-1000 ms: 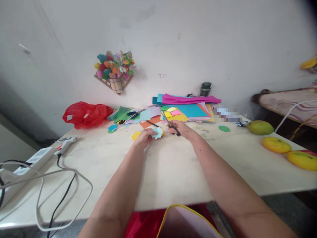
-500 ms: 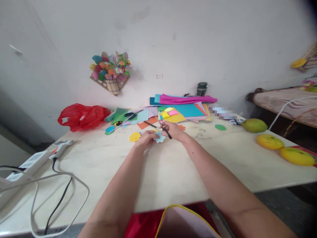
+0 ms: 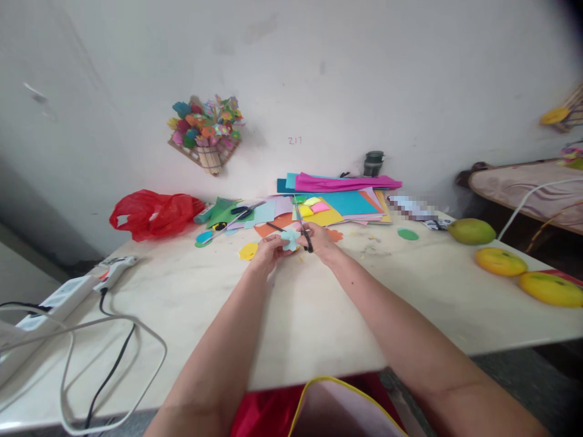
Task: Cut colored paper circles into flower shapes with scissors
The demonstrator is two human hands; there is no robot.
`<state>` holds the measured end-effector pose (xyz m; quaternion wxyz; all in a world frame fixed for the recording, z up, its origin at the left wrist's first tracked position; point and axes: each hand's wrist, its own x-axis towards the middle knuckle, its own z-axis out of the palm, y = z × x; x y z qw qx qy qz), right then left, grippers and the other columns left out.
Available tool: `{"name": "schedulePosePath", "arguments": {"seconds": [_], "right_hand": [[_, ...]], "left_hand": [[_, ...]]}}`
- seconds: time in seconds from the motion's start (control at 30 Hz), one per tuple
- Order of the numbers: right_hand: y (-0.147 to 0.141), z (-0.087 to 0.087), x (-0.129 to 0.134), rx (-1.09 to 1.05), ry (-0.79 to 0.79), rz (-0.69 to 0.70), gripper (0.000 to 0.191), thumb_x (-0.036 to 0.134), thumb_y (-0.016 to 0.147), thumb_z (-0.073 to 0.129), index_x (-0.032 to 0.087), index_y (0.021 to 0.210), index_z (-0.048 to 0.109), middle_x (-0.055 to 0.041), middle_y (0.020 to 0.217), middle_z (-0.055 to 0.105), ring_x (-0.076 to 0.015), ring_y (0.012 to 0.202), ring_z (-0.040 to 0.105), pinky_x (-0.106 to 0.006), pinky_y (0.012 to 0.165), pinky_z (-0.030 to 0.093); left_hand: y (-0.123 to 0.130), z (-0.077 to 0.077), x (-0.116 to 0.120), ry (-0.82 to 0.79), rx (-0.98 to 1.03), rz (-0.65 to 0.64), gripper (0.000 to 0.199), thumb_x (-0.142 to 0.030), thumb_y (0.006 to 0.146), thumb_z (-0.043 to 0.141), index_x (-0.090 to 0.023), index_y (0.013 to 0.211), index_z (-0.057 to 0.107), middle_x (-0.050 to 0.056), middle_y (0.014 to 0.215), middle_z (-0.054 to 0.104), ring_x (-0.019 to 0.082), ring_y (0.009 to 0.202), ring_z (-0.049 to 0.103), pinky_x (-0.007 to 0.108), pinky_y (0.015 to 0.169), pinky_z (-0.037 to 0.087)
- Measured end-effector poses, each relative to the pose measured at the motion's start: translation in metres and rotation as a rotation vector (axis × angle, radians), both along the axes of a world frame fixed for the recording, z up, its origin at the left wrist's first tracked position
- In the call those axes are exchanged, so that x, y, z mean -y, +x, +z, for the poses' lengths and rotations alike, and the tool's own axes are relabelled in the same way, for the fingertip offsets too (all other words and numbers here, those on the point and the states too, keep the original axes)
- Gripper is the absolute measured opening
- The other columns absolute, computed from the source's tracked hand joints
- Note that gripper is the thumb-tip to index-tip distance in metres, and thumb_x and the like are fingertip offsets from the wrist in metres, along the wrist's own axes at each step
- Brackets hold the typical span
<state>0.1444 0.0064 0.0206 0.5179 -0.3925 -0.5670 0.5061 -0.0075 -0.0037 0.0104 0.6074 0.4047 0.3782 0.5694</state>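
My left hand pinches a light blue flower-shaped paper cutout by its left side, above the table. Black-handled scissors are in my right hand, their blades pointing away from me, just right of the cutout. The right fingertips come close to the cutout's edge; whether they touch it I cannot tell. A yellow scalloped cutout lies left of my left hand, and an orange flower cutout lies just beyond my right hand. Behind the cutout a dark pen-like stick is partly hidden.
Coloured paper sheets are stacked at the back by the wall. A second pair of scissors and a red plastic bag lie to the left. A power strip with cables occupies the left edge. Mango-like fruits sit at right.
The blue cutout has been raised and turned in my left hand. The scissors have swung more upright and now sit right of it, no longer crossing over its upper edge.
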Motion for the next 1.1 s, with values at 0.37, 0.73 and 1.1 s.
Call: {"name": "schedulePosePath", "arguments": {"seconds": [0.37,0.73,1.1], "right_hand": [[0.029,0.008,-0.003,0.185,-0.038,0.262,0.036,0.039,0.062,0.075,0.016,0.083,0.054,0.0023,0.052,0.057,-0.0103,0.043,0.052,-0.022,0.043,0.041],[0.046,0.019,0.002,0.500,0.035,0.506,0.033,0.045,0.077,0.061,0.014,0.068,0.053,-0.0014,0.060,0.061,-0.0103,0.050,0.057,-0.022,0.049,0.043],[0.038,0.020,0.007,0.503,-0.031,0.497,0.030,0.043,0.076,0.063,0.015,0.072,0.055,0.0005,0.058,0.060,-0.0087,0.045,0.055,-0.020,0.045,0.044]], "left_hand": [[-0.014,-0.001,-0.010,0.020,0.194,0.219,0.012,-0.009,0.055,0.067,-0.014,0.059,0.056,0.001,0.063,0.062,0.012,0.061,0.060,0.027,0.062,0.053],[-0.014,-0.002,-0.012,-0.078,0.302,0.223,0.014,-0.007,0.061,0.062,-0.015,0.072,0.059,0.004,0.072,0.068,0.015,0.066,0.066,0.027,0.067,0.055],[-0.011,-0.001,-0.009,-0.113,0.290,0.193,0.015,-0.008,0.062,0.062,-0.016,0.075,0.058,0.003,0.069,0.067,0.016,0.066,0.067,0.025,0.063,0.055]]}}
